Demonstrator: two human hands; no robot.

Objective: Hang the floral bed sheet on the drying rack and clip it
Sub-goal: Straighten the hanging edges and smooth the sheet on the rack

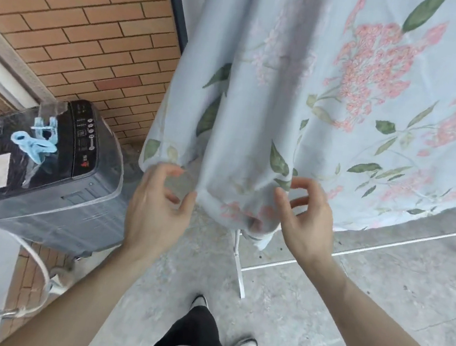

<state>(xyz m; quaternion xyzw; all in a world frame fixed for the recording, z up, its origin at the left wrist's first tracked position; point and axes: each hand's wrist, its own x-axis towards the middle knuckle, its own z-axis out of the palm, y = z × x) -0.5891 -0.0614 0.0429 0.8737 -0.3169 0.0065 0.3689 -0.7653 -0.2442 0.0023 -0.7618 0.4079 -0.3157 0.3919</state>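
Brick wall (pixel 75 22) behind floral bed sheet (pixel 348 101)

One sheet (pixel 348 101), two clips (pixel 36 140), two hands (pixel 157 209).

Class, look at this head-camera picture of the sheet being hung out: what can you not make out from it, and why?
- Drying rack: top rails hidden under the floral bed sheet; head view shows only white legs.
- Clips on the washing machine: shapes blurred, count unclear.
- Washing machine panel print: too small to read.
- Left hand, right hand: any grip on the hem is unclear.
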